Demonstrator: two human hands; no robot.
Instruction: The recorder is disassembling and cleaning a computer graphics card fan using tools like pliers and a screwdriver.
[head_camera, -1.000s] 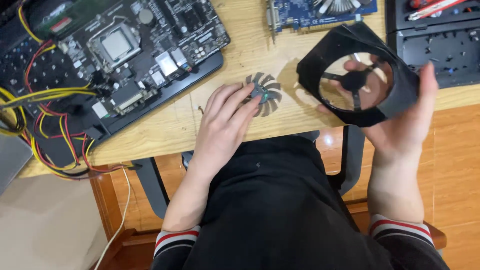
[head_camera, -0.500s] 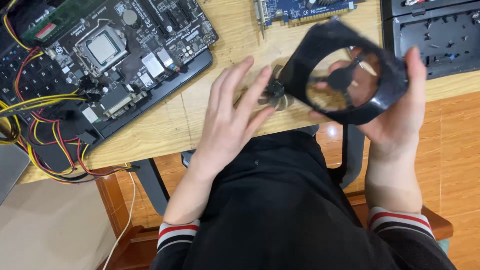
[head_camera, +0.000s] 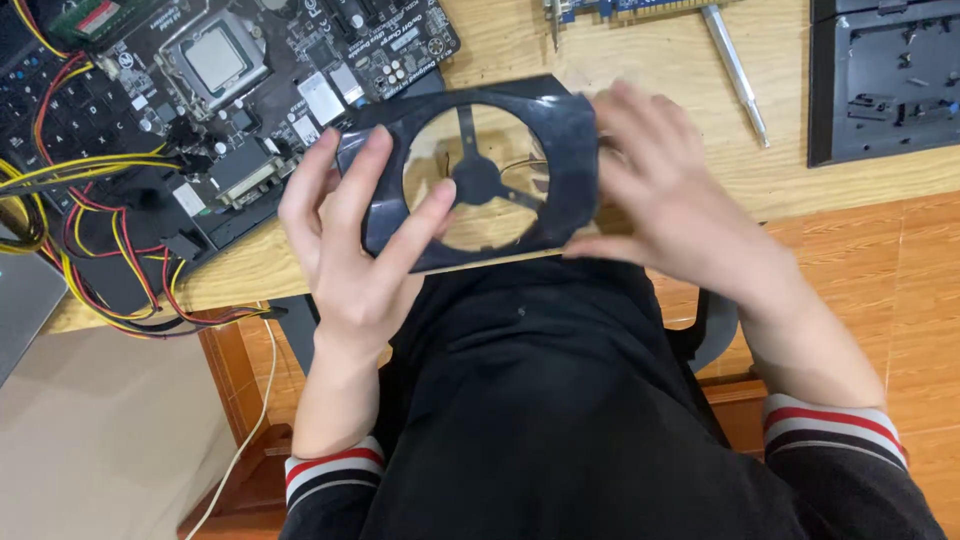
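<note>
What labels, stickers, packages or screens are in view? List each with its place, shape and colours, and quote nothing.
Sticker on the memory stick: far left top edge, a small rectangle, white and red on a green board.
White labels on the motherboard: small pale rectangles on the black board, left of the black fan shroud that the left hand and right hand hold.
No packages or screens can be told.

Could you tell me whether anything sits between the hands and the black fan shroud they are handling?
Nothing visible does. The left hand already grips the left edge of the black fan shroud, fingers lying over its face, and the right hand holds its right edge. The shroud is held above the wooden desk, beside the motherboard.
</note>
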